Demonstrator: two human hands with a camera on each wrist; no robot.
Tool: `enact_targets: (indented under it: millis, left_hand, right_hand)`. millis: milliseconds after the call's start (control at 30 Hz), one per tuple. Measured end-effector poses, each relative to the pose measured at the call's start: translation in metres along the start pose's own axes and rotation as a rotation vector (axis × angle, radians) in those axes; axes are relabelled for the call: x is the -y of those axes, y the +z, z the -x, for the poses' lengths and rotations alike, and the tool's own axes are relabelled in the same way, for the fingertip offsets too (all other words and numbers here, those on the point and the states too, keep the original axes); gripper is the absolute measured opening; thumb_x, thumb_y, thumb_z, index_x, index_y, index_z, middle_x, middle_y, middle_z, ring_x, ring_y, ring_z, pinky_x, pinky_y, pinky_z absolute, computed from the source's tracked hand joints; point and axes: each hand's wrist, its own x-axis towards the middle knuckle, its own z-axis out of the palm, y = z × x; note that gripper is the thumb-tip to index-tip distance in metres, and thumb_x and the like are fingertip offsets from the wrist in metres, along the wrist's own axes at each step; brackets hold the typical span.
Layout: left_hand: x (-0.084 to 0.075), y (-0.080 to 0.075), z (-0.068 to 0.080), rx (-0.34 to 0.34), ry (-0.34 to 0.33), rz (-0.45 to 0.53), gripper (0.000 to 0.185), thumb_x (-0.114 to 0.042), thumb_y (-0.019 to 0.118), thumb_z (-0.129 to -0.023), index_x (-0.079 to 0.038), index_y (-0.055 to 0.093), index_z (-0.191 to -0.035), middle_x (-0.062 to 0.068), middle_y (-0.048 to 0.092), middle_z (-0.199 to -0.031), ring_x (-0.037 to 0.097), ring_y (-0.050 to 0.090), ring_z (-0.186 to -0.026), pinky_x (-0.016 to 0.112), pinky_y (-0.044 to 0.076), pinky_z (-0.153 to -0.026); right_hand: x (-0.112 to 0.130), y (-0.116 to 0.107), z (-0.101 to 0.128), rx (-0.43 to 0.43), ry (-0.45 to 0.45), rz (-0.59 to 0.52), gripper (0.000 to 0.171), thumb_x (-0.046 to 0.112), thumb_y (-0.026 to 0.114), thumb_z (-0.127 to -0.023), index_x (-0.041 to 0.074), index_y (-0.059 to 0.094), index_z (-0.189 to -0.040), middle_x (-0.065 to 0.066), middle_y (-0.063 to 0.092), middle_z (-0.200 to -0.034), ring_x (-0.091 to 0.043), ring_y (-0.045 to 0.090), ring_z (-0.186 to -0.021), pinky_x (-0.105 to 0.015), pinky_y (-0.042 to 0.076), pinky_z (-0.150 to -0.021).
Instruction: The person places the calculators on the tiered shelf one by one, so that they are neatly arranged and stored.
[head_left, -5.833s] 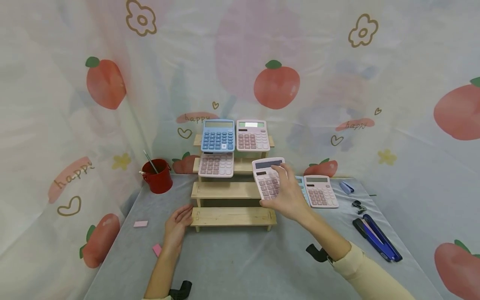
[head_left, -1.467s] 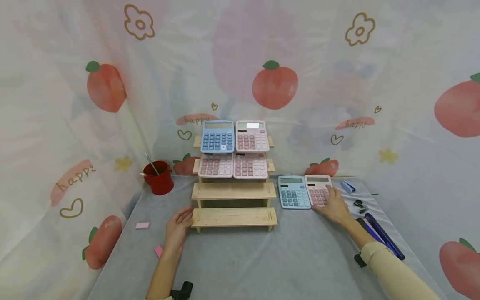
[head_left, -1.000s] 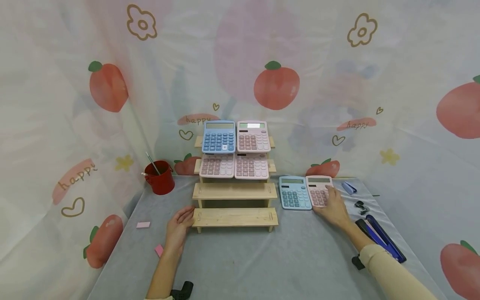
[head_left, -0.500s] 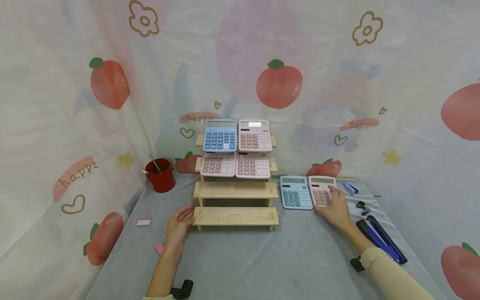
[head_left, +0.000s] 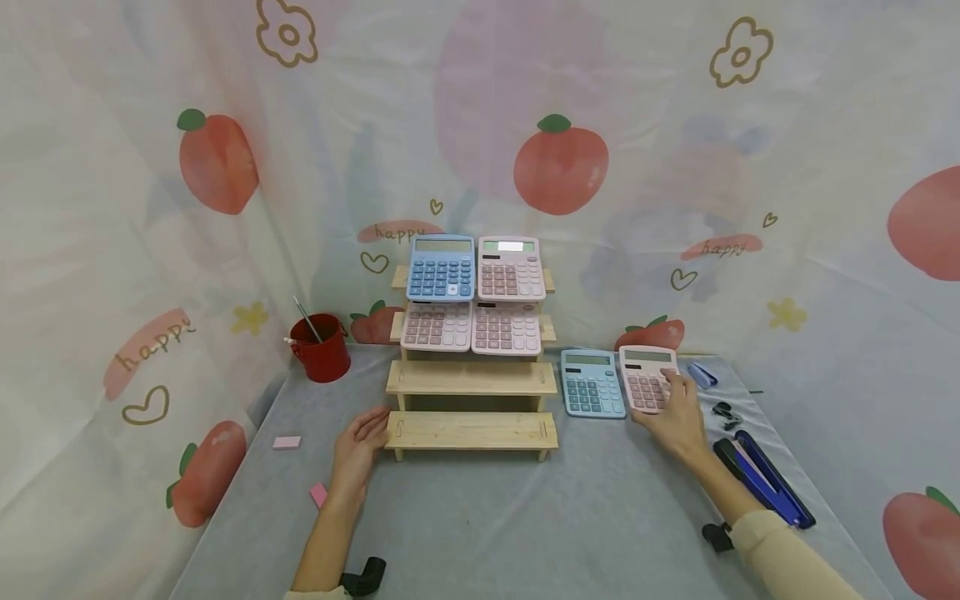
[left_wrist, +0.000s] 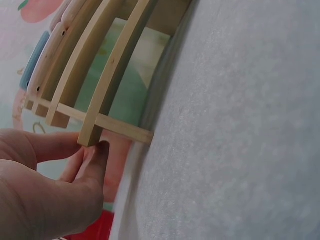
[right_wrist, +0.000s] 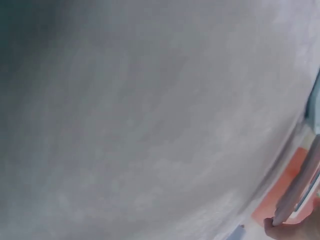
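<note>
The right hand (head_left: 678, 417) pinches the near right edge of the pink calculator (head_left: 647, 380), whose long axis runs away from its fingers. The left hand (head_left: 358, 447) rests with relaxed fingers against the wooden rack (head_left: 471, 432)

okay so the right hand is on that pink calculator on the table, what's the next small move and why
Probably lift the pink calculator clear of the table. The right hand grips its right edge, which already looks tilted up in the right wrist view, and the left hand touches the stepped wooden rack, whose two lower steps are bare.
</note>
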Motion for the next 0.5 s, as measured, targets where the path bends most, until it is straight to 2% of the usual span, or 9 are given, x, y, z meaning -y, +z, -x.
enact_targets:
  millis: [167,500]
  left_hand:
    - [0.0,0.0,0.0,0.003,-0.015,-0.011,0.049,0.008,0.056,-0.099,0.004,0.05,-0.147,0.019,0.053,-0.153,0.028,0.05,-0.142,0.014,0.053,-0.088]
    - [0.0,-0.001,-0.001,0.013,-0.006,-0.005,0.049,0.009,0.056,-0.099,0.004,0.049,-0.148,0.019,0.052,-0.153,0.029,0.049,-0.142,0.014,0.053,-0.089]
  right_hand:
    - [0.012,-0.006,0.007,-0.033,-0.005,-0.035,0.107,0.022,0.094,-0.074,0.001,0.032,-0.158,-0.031,0.034,-0.146,-0.05,0.047,-0.12,-0.067,0.042,-0.097]
    - [0.049,-0.019,0.023,-0.074,-0.072,-0.058,0.103,0.021,0.096,-0.071,0.005,0.039,-0.155,-0.026,0.038,-0.141,-0.046,0.049,-0.114,-0.064,0.045,-0.091]
